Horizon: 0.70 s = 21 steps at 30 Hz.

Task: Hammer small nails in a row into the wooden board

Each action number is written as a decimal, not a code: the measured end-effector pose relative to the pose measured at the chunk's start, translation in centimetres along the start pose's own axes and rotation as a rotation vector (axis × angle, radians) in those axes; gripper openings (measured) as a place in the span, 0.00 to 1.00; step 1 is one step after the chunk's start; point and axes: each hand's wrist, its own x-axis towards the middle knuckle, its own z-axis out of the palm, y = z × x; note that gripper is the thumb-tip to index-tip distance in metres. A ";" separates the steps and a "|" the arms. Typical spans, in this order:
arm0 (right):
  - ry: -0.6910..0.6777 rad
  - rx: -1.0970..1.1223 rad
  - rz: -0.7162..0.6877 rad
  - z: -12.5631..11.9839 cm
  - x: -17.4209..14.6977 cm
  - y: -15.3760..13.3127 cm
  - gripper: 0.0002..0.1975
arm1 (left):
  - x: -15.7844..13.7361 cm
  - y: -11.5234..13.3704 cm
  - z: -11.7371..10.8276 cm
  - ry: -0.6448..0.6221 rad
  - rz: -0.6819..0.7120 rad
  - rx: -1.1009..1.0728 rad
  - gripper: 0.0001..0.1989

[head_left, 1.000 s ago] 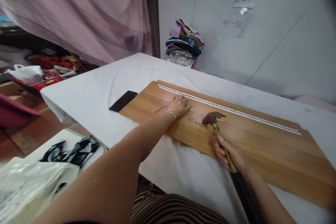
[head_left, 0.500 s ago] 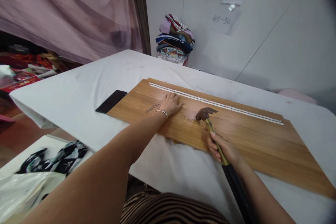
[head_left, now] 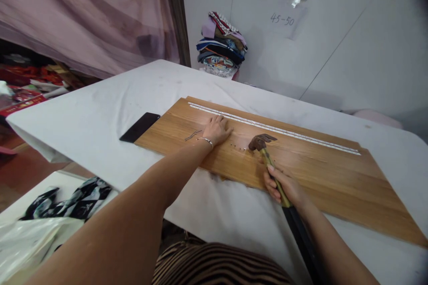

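My right hand (head_left: 282,183) is wrapped round the handle of a claw hammer (head_left: 262,143), whose rusty head is down at the surface of a wooden board (head_left: 337,180). Just left of the head, a short row of small nail heads (head_left: 238,146) shows in the wood. My left hand (head_left: 217,130) lies flat on the board with its fingers spread, a bracelet round the wrist. Beside that wrist rest several loose nails (head_left: 193,135). Two white ruled strips (head_left: 274,127) run along the board's far side.
The board lies on a table with a white cloth (head_left: 133,84). A black flat object (head_left: 140,127) touches its left end. Folded clothes (head_left: 222,46) are stacked by the wall. At lower left, a patterned cloth (head_left: 76,200) lies on a white surface.
The whole view has shifted slightly. My left hand stays in place on the board, and the hammer head remains near the row of nails.
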 end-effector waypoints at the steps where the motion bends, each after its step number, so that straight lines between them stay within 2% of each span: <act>1: 0.002 0.000 0.000 0.1 0.0 -0.1 0.30 | 0.0 0.0 0.0 0.000 0.001 -0.002 0.23; 9: 0.018 -0.025 0.023 0.4 -0.3 -0.3 0.33 | 0.0 -0.1 0.2 0.012 0.011 -0.006 0.22; 13: 0.012 -0.043 0.026 0.0 -0.3 0.3 0.30 | -0.1 0.0 0.1 0.001 0.002 0.006 0.22; 21: -0.073 -0.143 0.091 -1.4 0.3 1.8 0.33 | -0.3 0.1 0.4 0.007 0.001 0.007 0.22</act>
